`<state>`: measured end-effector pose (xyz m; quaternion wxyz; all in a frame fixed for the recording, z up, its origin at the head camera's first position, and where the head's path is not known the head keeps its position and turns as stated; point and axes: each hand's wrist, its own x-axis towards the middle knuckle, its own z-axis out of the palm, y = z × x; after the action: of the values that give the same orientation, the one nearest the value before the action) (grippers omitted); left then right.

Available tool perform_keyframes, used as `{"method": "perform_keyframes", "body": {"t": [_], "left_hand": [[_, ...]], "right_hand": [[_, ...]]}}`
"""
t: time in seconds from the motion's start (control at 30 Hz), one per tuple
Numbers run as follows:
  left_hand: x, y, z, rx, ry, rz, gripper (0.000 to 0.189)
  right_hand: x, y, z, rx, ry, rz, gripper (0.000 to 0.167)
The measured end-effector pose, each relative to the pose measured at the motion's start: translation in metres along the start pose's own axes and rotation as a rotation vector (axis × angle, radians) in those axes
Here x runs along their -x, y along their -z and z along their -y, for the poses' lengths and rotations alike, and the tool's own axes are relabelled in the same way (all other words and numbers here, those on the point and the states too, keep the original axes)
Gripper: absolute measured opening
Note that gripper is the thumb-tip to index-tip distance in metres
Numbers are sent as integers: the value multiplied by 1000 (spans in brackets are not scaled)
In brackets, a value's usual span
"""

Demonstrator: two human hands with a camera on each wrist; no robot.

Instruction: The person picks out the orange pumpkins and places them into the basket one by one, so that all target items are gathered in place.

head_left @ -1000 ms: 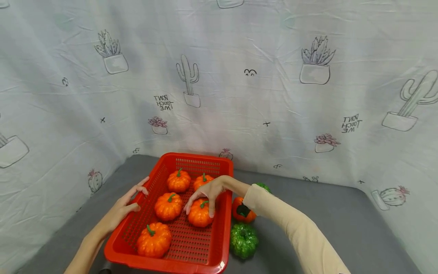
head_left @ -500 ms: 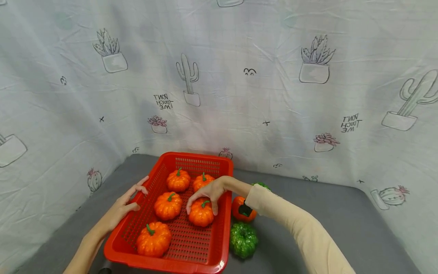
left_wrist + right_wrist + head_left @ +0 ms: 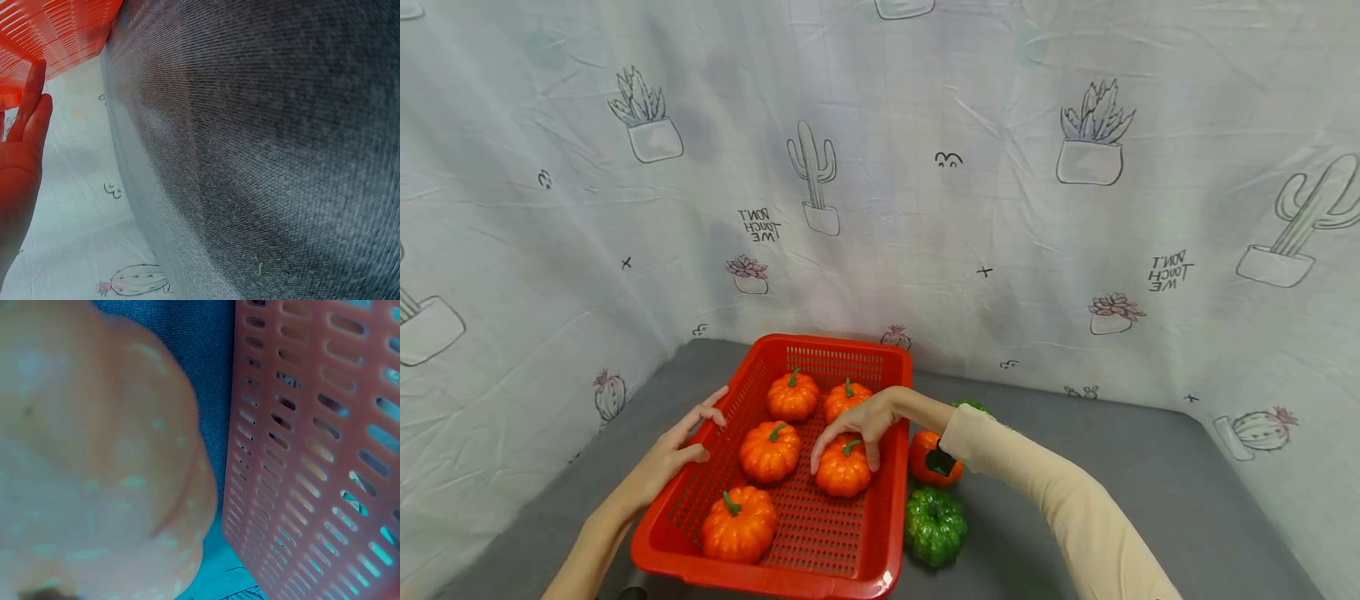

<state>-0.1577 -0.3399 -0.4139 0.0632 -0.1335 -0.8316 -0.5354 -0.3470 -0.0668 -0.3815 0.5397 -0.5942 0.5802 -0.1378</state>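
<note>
A red plastic basket [image 3: 895, 517] with slotted walls holds several orange toy pumpkins, among them one at the near left [image 3: 740, 527]. My left hand [image 3: 662, 462] grips its left rim, thumb and a fingertip over the edge; the left wrist view shows two fingers of this left hand [image 3: 28, 119] extended along the outer wall. Inside the basket, my right hand [image 3: 861, 417] reaches over the right wall and holds an orange pumpkin [image 3: 842, 473] from above, fingers on its left and thumb on its right. The right hand is outside the right wrist view.
Outside the right wall lie a green pumpkin [image 3: 936, 527], an orange one [image 3: 928, 454] partly behind a black wrist device, and another green one [image 3: 973, 407] behind the sleeve. Grey cloth [image 3: 1112, 483] covers the table; a printed white curtain [image 3: 880, 208] stands behind.
My right thumb and fingers have settled round the pumpkin, which has shifted slightly right. The left hand and basket stay in place.
</note>
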Motion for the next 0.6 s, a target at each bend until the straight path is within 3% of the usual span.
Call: {"method": "perform_keyframes", "body": {"t": [0.6], "left_hand": [[0, 0, -1, 27, 20, 3, 32]], "right_hand": [[1, 0, -1, 5, -21, 13, 77]]}}
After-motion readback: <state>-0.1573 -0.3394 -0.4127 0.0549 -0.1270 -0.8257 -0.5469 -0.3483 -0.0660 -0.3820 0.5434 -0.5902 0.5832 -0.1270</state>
